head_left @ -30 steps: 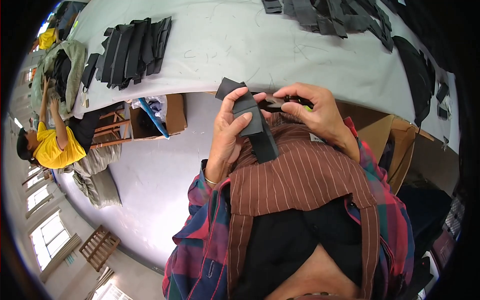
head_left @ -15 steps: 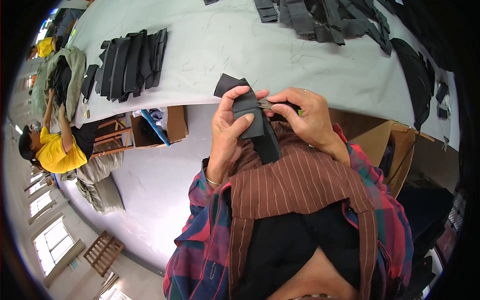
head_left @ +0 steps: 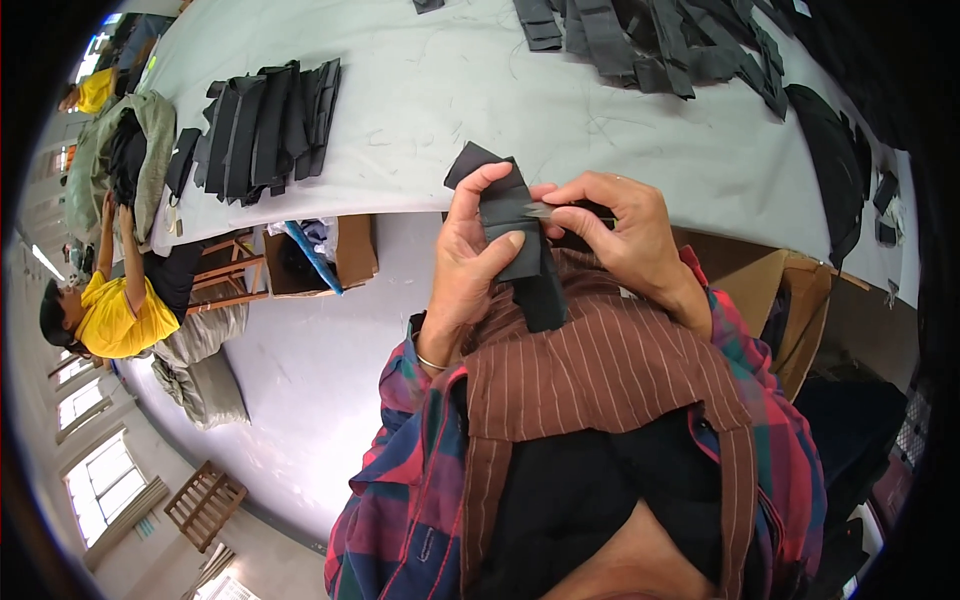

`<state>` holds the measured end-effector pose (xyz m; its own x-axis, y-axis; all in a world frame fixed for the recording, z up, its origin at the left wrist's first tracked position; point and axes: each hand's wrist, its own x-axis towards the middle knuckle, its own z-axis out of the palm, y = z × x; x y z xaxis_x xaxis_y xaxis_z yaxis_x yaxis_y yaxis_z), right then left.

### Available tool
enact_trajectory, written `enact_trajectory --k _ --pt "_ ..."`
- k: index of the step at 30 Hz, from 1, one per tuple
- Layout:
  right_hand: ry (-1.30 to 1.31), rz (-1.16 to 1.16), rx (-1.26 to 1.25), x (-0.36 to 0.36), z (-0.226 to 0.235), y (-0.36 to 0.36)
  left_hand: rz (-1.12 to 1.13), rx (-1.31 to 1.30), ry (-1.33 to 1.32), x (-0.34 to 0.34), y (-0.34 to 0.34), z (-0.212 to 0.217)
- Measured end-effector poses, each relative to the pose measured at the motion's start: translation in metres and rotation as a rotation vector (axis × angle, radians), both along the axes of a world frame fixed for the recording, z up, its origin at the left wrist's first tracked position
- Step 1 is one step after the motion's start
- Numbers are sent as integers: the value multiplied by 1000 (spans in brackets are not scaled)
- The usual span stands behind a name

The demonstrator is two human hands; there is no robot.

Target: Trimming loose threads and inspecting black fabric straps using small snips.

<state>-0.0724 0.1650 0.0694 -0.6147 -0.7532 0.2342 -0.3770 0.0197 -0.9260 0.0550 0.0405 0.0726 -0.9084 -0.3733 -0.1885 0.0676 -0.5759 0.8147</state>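
Observation:
Just off the table's front edge, my left hand (head_left: 462, 262) is closed on a folded black fabric strip (head_left: 508, 207), thumb on its face and fingers behind. The strip's lower end hangs over my brown striped apron (head_left: 600, 350). My right hand (head_left: 632, 228) grips a pair of thread snips (head_left: 540, 211). Their metal blades point left and touch or nearly touch the strip's right side. My fingers hide most of the dark handle, and I cannot tell whether the blades are parted.
On the white-covered table (head_left: 430, 115) lie a row of black strips (head_left: 255, 130) at left and a looser heap (head_left: 640, 45) at far right. Cardboard boxes (head_left: 357, 255) stand below. At far left a person in yellow (head_left: 125, 315) reaches into a greenish sack (head_left: 155, 140).
Both my hands, with the strip and snips, have shifted slightly right in the picture. The strip is turned a little more upright. The person at left has moved their arms slightly.

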Motion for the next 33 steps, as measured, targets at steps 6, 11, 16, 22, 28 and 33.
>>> enact_trajectory --k 6,11,16,22,28,33 --pt "102 72 109 2 4 -10 -5 -237 -37 2 -3 -9" --pt "185 101 162 0 4 -12 -15 -302 -59 1 -3 -3" --pt "172 128 199 0 6 -15 -35 -294 -67 1 -5 -4" --pt "6 135 199 -1 6 -16 -62 -334 -80 1 -8 0" --pt "-110 144 205 -1 3 -16 -80 -322 -85 2 -9 -1" --pt "18 145 158 0 3 -17 -101 -337 -109 2 -9 2"
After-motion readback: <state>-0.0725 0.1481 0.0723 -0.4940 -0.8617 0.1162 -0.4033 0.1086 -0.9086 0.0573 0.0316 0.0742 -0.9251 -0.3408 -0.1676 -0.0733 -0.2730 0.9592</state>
